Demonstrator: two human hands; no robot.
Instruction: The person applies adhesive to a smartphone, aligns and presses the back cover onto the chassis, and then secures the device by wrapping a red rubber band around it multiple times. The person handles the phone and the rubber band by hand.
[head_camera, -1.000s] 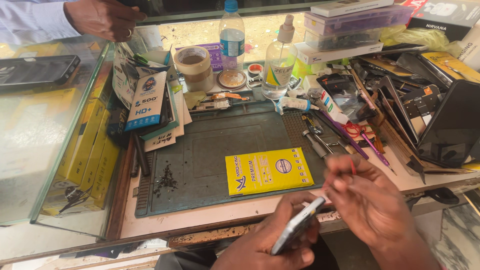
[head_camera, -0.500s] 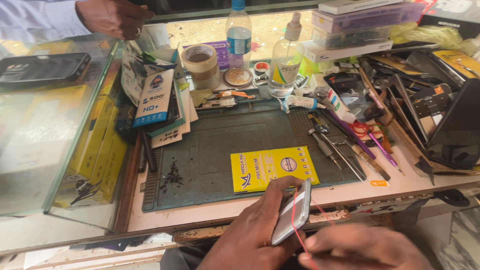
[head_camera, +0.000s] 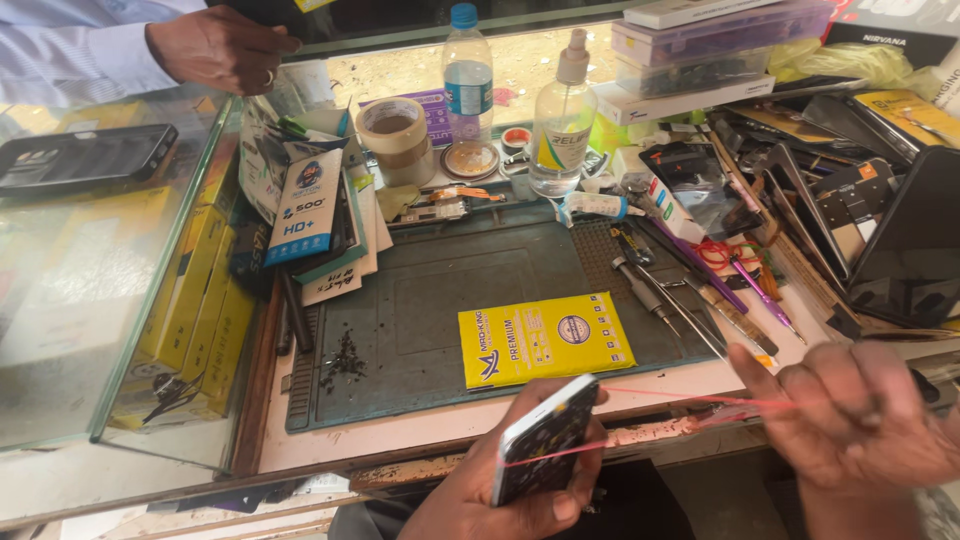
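My left hand (head_camera: 500, 490) grips a phone (head_camera: 541, 438) on edge, below the front edge of the bench. A thin red strip (head_camera: 690, 400) runs taut from the phone to my right hand (head_camera: 860, 420), which pinches its far end at the lower right. On the dark green work mat (head_camera: 420, 310) just beyond the phone lies a flat yellow packet (head_camera: 545, 338).
Screwdrivers and tweezers (head_camera: 680, 300) lie at the mat's right edge. A water bottle (head_camera: 468, 75), spray bottle (head_camera: 560, 120) and tape roll (head_camera: 393, 130) stand at the back. Phone parts and screens (head_camera: 880, 230) crowd the right. A glass case (head_camera: 110, 290) is left; another person's hand (head_camera: 225, 45) rests on it.
My right hand has moved from beside the phone out to the right, drawing the red strip taut. The phone stays in my left hand.
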